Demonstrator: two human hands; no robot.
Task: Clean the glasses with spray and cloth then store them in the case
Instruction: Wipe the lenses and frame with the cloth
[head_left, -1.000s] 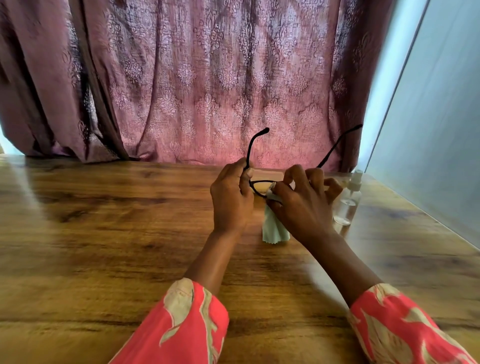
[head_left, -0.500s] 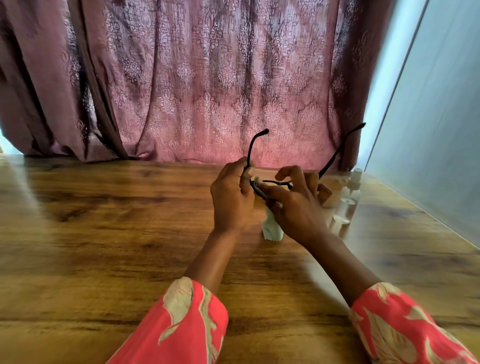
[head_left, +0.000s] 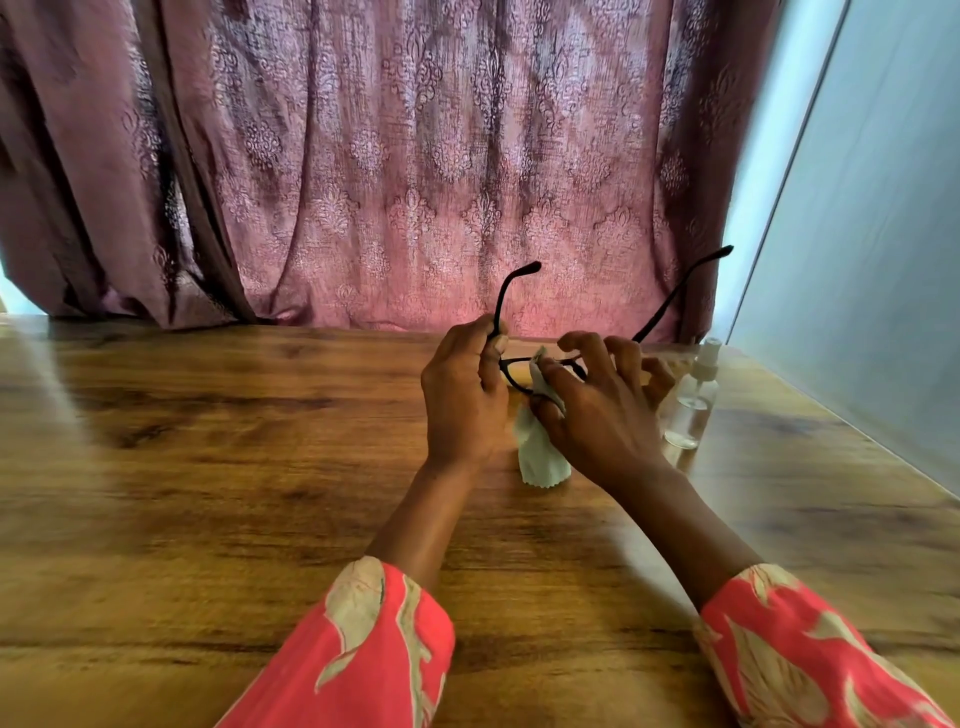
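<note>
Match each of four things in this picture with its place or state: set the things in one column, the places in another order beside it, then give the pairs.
Things:
1. glasses
2. cloth
3. spray bottle
4. curtain

Places or states:
A. stands on the table, right of the hands
B. hangs behind the table
C. pinched by the right hand against a lens
D. gripped at one side by the left hand, arms unfolded

Pairs: 1-D, 2-C, 3-A, 4-B

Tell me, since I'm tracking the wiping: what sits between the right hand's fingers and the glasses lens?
The pale cloth, pinched by the right hand against the glasses; head view.
</note>
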